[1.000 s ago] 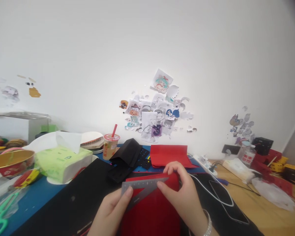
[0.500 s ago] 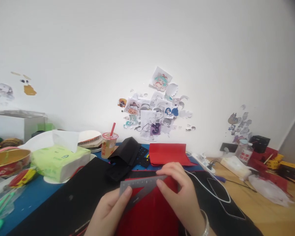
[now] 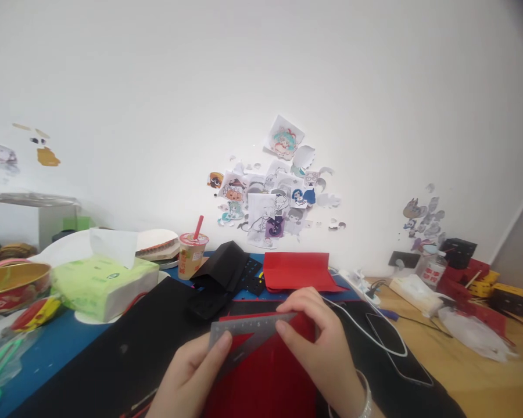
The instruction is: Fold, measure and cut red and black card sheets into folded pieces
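A grey triangular set square (image 3: 249, 325) lies over red paper (image 3: 270, 380) in front of me, and red shows through its cut-out. My left hand (image 3: 195, 367) is closed on the set square's left corner, thumb on top and fingers underneath. At the opposite pointed end, my right hand (image 3: 320, 343) is closed too, its thumb and fingers pinching around the tip. Whether its fingers also grip the paper's far edge cannot be told. A bracelet (image 3: 365, 395) circles the right wrist.
A black mat (image 3: 126, 342) covers the desk. Behind it are folded black paper (image 3: 222, 267), red paper (image 3: 296, 270) and a drink cup (image 3: 192, 258). A tissue pack (image 3: 104, 284) and green scissors (image 3: 0, 371) sit left. A white cable (image 3: 375, 339) and phone-like outline (image 3: 403, 354) lie right.
Both hands keep their hold on the set square, almost still. The whole view has shifted slightly, with things appearing a little further left and higher.
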Action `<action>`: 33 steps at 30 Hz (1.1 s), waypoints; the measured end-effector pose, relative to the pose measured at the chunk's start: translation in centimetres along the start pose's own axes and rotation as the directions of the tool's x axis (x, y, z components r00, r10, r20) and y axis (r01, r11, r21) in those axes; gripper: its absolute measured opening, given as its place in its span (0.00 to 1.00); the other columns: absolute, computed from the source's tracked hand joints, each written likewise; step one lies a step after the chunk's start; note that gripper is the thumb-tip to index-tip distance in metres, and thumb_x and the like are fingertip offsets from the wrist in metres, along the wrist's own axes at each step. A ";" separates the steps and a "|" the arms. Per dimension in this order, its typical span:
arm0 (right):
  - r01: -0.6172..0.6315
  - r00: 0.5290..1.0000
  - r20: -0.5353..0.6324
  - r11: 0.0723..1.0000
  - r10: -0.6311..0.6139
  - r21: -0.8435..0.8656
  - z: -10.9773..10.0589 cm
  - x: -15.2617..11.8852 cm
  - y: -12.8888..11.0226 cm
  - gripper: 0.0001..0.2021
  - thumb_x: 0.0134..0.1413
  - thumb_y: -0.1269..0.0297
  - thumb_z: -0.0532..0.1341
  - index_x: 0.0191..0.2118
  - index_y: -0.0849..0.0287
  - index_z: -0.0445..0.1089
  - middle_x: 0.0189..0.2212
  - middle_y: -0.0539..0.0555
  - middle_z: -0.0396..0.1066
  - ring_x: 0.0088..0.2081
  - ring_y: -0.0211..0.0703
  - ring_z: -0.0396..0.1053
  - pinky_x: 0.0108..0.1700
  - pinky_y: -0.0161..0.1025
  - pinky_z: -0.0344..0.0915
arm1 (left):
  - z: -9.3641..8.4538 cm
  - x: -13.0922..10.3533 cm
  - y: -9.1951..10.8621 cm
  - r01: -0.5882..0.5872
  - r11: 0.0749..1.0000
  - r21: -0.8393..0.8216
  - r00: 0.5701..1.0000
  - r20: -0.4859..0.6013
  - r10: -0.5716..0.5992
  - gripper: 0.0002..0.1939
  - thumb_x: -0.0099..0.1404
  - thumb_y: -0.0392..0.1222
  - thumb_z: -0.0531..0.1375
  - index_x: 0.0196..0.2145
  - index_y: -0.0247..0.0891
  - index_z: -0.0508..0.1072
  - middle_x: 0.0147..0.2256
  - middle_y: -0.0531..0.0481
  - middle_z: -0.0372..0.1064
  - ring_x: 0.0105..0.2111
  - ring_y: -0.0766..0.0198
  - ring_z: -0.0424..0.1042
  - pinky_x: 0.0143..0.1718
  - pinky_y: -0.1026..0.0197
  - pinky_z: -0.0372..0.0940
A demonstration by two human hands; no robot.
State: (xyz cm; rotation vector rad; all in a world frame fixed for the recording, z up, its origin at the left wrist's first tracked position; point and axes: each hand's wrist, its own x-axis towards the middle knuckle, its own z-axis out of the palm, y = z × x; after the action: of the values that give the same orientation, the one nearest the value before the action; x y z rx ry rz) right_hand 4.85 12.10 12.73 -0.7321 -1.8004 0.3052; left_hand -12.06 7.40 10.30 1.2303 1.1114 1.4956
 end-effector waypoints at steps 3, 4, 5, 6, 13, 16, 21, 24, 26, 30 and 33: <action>-0.004 1.000 0.004 1.000 0.004 0.003 0.0 -0.1 0.0 0.03 0.47 0.71 0.61 0.29 0.55 0.69 0.27 0.51 0.69 0.33 0.45 0.65 0.37 0.42 0.63 | -0.1 0.1 0.0 -0.036 0.999 0.004 0.999 0.034 0.036 0.22 0.55 0.60 0.58 0.38 0.44 0.78 0.32 0.51 0.75 0.37 0.56 0.69 0.44 0.58 0.63; -0.006 1.000 0.008 1.000 0.006 0.002 0.0 -0.1 0.0 0.03 0.47 0.71 0.60 0.29 0.55 0.69 0.28 0.51 0.68 0.33 0.45 0.65 0.38 0.42 0.63 | -0.3 0.2 -0.1 -0.039 0.999 0.012 0.998 0.056 0.038 0.22 0.55 0.60 0.57 0.39 0.44 0.77 0.34 0.51 0.75 0.40 0.54 0.68 0.45 0.58 0.62; -0.008 1.000 0.012 1.000 0.008 0.003 0.0 -0.1 0.0 0.03 0.48 0.71 0.60 0.29 0.55 0.68 0.28 0.51 0.68 0.34 0.44 0.65 0.38 0.42 0.62 | -0.4 0.3 -0.1 -0.035 0.999 0.020 0.996 0.078 0.033 0.22 0.55 0.60 0.57 0.40 0.44 0.77 0.35 0.51 0.75 0.41 0.54 0.68 0.45 0.58 0.63; -0.010 1.000 0.014 1.000 0.010 0.004 0.0 -0.1 -0.1 0.04 0.48 0.72 0.60 0.29 0.55 0.68 0.28 0.51 0.68 0.34 0.44 0.65 0.38 0.41 0.62 | -0.5 0.4 -0.2 -0.028 0.999 0.022 0.995 0.096 0.026 0.22 0.56 0.60 0.57 0.41 0.45 0.76 0.36 0.51 0.76 0.42 0.53 0.68 0.45 0.57 0.63; -0.018 1.000 0.005 1.000 0.017 0.004 0.0 -0.2 -0.2 0.04 0.47 0.72 0.60 0.28 0.55 0.68 0.27 0.50 0.68 0.33 0.44 0.65 0.37 0.40 0.62 | -0.2 0.1 0.2 -0.001 0.998 -0.067 0.998 0.058 0.005 0.21 0.55 0.59 0.58 0.39 0.43 0.77 0.32 0.51 0.76 0.40 0.53 0.70 0.43 0.57 0.64; -0.013 1.000 0.001 1.000 0.013 0.002 0.0 -0.3 -0.3 0.04 0.47 0.73 0.60 0.28 0.56 0.68 0.27 0.50 0.68 0.33 0.43 0.65 0.37 0.40 0.62 | 0.1 -0.2 0.3 0.045 0.997 -0.069 0.999 0.015 -0.044 0.23 0.54 0.60 0.58 0.38 0.41 0.77 0.30 0.50 0.76 0.37 0.53 0.71 0.33 0.60 0.66; 0.005 1.000 -0.011 1.000 -0.005 0.002 0.1 -0.3 -0.4 0.04 0.47 0.72 0.60 0.28 0.55 0.68 0.27 0.50 0.68 0.32 0.43 0.65 0.36 0.40 0.62 | 0.0 -0.4 0.4 0.066 0.995 -0.075 0.998 0.001 -0.066 0.23 0.53 0.61 0.59 0.36 0.40 0.78 0.29 0.50 0.76 0.34 0.55 0.71 0.27 0.63 0.64; 0.011 1.000 -0.014 1.000 -0.011 0.002 0.1 -0.3 -0.3 0.04 0.47 0.72 0.60 0.28 0.55 0.68 0.27 0.50 0.68 0.33 0.43 0.65 0.37 0.40 0.62 | 0.0 -0.4 0.5 0.085 0.992 -0.088 0.996 0.020 -0.084 0.24 0.52 0.62 0.59 0.37 0.41 0.78 0.29 0.51 0.76 0.33 0.55 0.71 0.28 0.62 0.65; 0.010 1.000 -0.018 1.000 -0.010 0.007 0.1 -0.3 -0.3 0.05 0.47 0.73 0.60 0.28 0.55 0.68 0.27 0.50 0.68 0.33 0.43 0.65 0.37 0.40 0.62 | 0.0 -0.4 0.6 0.089 0.992 -0.088 0.996 0.036 -0.086 0.25 0.52 0.62 0.59 0.39 0.41 0.77 0.29 0.50 0.76 0.34 0.54 0.71 0.29 0.60 0.66; 0.019 1.000 -0.015 1.000 -0.019 0.007 0.2 -0.3 -0.4 0.06 0.46 0.74 0.60 0.29 0.55 0.68 0.28 0.50 0.68 0.33 0.43 0.65 0.37 0.40 0.62 | 0.2 -0.3 0.7 0.028 0.994 -0.106 0.999 0.033 -0.024 0.23 0.53 0.61 0.59 0.37 0.42 0.78 0.29 0.50 0.76 0.39 0.52 0.71 0.43 0.55 0.64; 0.025 1.000 -0.015 1.000 -0.025 0.005 0.2 -0.3 -0.4 0.06 0.46 0.74 0.59 0.29 0.55 0.68 0.27 0.50 0.68 0.33 0.43 0.65 0.37 0.40 0.62 | 0.2 -0.3 0.6 0.026 0.992 -0.125 0.999 0.025 -0.023 0.22 0.53 0.60 0.60 0.37 0.42 0.78 0.29 0.50 0.76 0.40 0.51 0.71 0.45 0.53 0.63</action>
State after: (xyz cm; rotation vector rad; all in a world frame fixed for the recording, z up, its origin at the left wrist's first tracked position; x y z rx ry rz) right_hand 4.61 11.64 12.63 -0.7058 -1.7931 0.2868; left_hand -11.89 6.97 10.88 1.1410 0.9986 1.5056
